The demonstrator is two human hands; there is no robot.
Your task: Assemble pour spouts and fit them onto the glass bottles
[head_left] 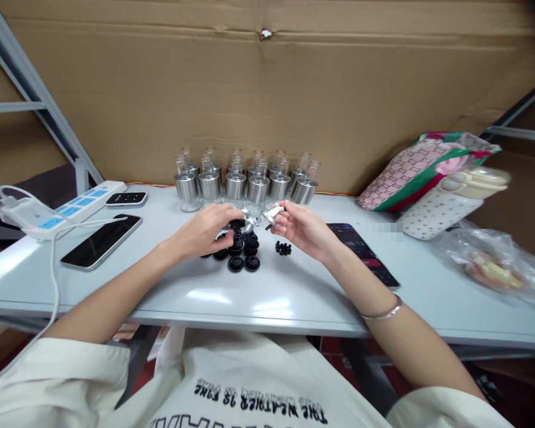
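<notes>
My right hand (301, 229) pinches a small silver metal piece (274, 214) with a narrow spout-like arm, held just above the table. My left hand (209, 229) reaches over a cluster of round black stepped caps (244, 263), thumb and fingers apart. Its fingertips are beside more small silver pieces (251, 223), and whether they touch anything is unclear. Behind both hands stand rows of clear glass bottles with brushed metal sleeves (235, 186). Several tiny black parts (283, 248) lie in a small group left of my right wrist.
On the left are a power strip (82, 208) with a white cable, a phone (101, 242) and a small device (126, 199). Another phone (365, 255), a dotted bottle (446, 205), a patterned bag (419, 172) and a plastic bag (494, 261) lie right. Cardboard (267, 95) stands behind.
</notes>
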